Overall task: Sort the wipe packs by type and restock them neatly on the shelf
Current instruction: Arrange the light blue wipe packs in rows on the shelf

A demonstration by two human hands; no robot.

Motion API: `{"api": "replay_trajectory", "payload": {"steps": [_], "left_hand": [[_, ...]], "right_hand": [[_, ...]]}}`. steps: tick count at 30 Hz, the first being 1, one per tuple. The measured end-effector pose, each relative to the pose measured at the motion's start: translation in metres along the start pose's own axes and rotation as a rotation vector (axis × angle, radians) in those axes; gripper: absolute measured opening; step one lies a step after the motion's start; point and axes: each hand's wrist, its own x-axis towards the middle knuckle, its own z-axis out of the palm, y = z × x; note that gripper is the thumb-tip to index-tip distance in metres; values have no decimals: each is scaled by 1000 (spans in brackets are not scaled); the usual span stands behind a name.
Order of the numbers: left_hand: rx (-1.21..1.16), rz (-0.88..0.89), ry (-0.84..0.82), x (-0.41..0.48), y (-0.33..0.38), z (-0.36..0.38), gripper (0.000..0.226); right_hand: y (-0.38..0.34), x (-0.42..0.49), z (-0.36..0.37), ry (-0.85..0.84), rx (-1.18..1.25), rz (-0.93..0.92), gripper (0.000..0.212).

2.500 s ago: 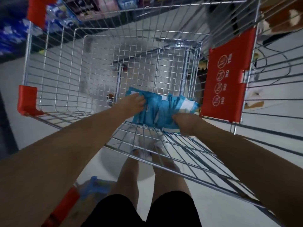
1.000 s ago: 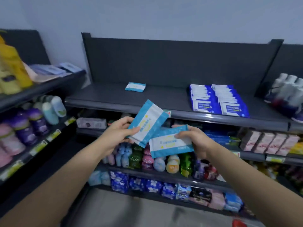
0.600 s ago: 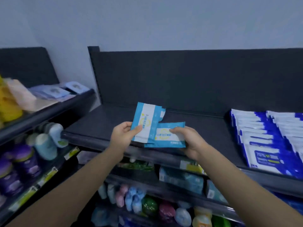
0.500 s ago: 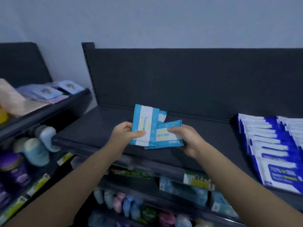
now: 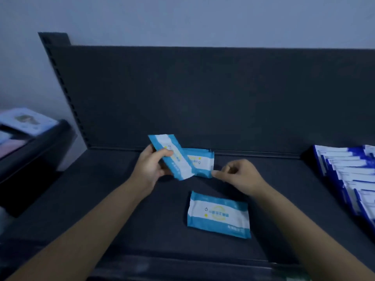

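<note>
My left hand (image 5: 151,167) grips a light blue and white wipe pack (image 5: 174,157), tilted above the dark shelf (image 5: 113,209). Behind it, near the shelf's back wall, is a second pack of the same kind (image 5: 203,162). My right hand (image 5: 239,176) has its fingers curled, with a fingertip at that pack's lower right corner. I cannot tell whether it pinches the corner. A third matching pack (image 5: 218,214) lies flat in the middle of the shelf, below my right hand.
Several dark blue and white wipe packs (image 5: 349,179) stand in rows at the shelf's right end. On the neighbouring shelf to the left lie pale packets (image 5: 26,120). The shelf's back panel (image 5: 203,98) rises behind the packs.
I have moved closer to the shelf. My right hand no longer grips a pack by its side, and a pack now lies flat mid-shelf. My left hand still holds its pack.
</note>
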Motion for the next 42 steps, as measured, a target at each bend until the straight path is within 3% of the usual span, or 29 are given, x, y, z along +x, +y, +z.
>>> {"api": "replay_trajectory", "payload": {"steps": [4, 7, 10, 14, 17, 19, 21, 24, 26, 28, 31, 34, 38, 40, 42], "left_hand": [[-6, -24, -142, 8, -10, 8, 19], [160, 12, -262, 15, -18, 1, 31], [426, 159, -255, 27, -18, -15, 40], [554, 217, -262, 38, -21, -28, 35], [600, 245, -248, 42, -24, -30, 28], [545, 265, -244, 43, -20, -30, 24], [401, 253, -266, 42, -17, -27, 22], [194, 141, -295, 36, -19, -17, 24], [118, 84, -305, 35, -19, -11, 31], [39, 23, -359, 37, -18, -10, 41], [290, 24, -443, 35, -23, -7, 38], [366, 130, -352, 36, -30, -4, 16], [403, 247, -241, 48, -20, -18, 13], [543, 283, -221, 55, -22, -26, 11], [676, 318, -172, 61, -28, -30, 12]], "right_hand": [[-22, 7, 23, -144, 474, 98, 37], [-28, 11, 32, -66, 681, 145, 16], [-22, 14, 28, 15, 635, 128, 14], [-12, 22, 32, 14, 465, 105, 17], [-9, 25, 40, 19, 417, 80, 34], [-11, 26, 38, -23, 511, 48, 39], [-13, 28, 34, -102, 585, -15, 30], [-14, 27, 38, -338, 585, -34, 29], [-13, 27, 44, -391, 612, -48, 36], [-12, 31, 45, -290, 758, -57, 40], [-9, 35, 39, -152, 883, -25, 47], [-8, 35, 31, -82, 814, 42, 43], [-8, 34, 19, -54, 861, 23, 19], [-3, 35, 23, -67, 746, 26, 26], [6, 37, 31, -27, 469, -9, 35]]}}
